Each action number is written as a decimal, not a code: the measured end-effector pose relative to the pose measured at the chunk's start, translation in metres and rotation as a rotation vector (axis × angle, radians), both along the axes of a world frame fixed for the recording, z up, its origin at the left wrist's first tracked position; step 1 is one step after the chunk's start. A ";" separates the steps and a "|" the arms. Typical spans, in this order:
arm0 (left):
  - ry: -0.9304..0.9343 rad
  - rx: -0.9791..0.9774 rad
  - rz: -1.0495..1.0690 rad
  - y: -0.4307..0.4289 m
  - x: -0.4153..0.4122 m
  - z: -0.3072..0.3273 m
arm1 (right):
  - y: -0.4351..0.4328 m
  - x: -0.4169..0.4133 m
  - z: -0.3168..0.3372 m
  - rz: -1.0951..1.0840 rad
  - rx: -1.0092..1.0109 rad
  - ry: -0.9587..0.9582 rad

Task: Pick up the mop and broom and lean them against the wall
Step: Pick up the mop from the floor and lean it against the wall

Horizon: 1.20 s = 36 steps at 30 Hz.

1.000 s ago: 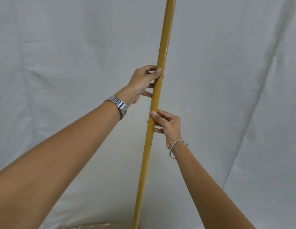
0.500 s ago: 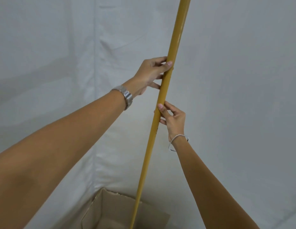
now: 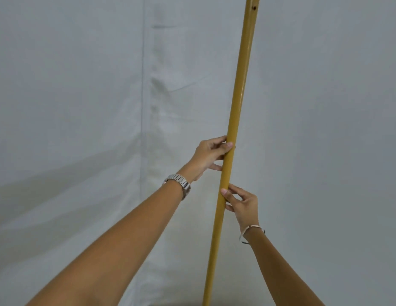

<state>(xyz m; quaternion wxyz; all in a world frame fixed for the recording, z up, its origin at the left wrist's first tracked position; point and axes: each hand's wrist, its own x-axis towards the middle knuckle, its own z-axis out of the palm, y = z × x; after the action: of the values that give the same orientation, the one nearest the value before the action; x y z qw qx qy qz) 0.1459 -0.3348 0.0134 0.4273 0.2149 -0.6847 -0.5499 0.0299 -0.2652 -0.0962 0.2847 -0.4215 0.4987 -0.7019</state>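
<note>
A long yellow pole [image 3: 239, 96], the handle of a mop or broom, stands almost upright in front of a white cloth-covered wall [image 3: 82, 85], tilted slightly to the right at its top. Its head is out of view below the frame, so I cannot tell which tool it is. My left hand [image 3: 211, 154], with a metal watch on the wrist, grips the pole from the left at mid height. Just below, my right hand [image 3: 242, 204], with a thin bracelet, holds the pole from the right with fingertips and thumb.
White cloth covers the wall all around, with a vertical seam [image 3: 145, 85] left of the pole where two sheets meet. A thin strip of floor [image 3: 175, 304] shows at the bottom edge.
The view has tilted up and shifted, so the cardboard box seen at the bottom half a second ago is out of frame. Both hands keep their grip on the pole, which now stands more upright.
</note>
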 end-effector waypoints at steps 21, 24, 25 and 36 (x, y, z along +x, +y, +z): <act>0.061 0.049 -0.104 -0.071 -0.077 -0.039 | -0.054 -0.052 -0.030 -0.195 0.068 -0.110; 0.091 0.102 -0.048 -0.084 -0.075 -0.036 | -0.068 -0.057 -0.028 -0.173 0.101 -0.055; 0.093 0.108 -0.043 -0.088 -0.073 -0.035 | -0.071 -0.059 -0.028 -0.164 0.109 -0.041; 0.042 0.191 -0.096 -0.091 -0.062 -0.033 | -0.081 -0.064 -0.034 -0.240 0.152 0.113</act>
<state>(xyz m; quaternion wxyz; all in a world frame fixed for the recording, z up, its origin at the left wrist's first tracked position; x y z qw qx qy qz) 0.0840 -0.4258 -0.0199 0.3923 0.2101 -0.6297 -0.6367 -0.0346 -0.3466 -0.1303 0.2013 -0.3750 0.6125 -0.6661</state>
